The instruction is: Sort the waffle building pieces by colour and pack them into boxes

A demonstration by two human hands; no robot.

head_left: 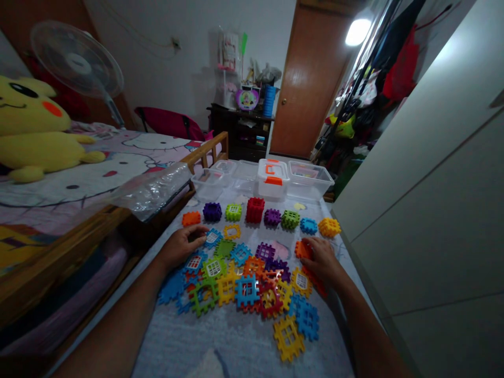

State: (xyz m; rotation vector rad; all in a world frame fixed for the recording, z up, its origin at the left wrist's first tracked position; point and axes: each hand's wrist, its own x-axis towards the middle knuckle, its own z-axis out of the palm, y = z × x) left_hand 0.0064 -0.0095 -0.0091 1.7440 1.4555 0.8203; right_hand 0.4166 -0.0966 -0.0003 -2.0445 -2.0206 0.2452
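A heap of flat, toothed plastic building tiles (244,286) in many colours lies on a pale mat. Beyond it stands a row of stacked tiles sorted by colour, from an orange stack (191,218) through a red stack (255,209) to a yellow stack (329,227). My left hand (183,245) rests palm down at the heap's far left, fingertips on a blue tile (213,237). My right hand (323,258) lies at the heap's right with its fingers curled over an orange tile (302,249).
Clear plastic boxes (311,180) and a white box with orange clasps (272,178) stand behind the stacks. A wooden-framed bed (118,215) with a yellow plush toy (35,126) runs along the left. A white cabinet (433,199) borders the right. A fan (76,58) stands behind the bed.
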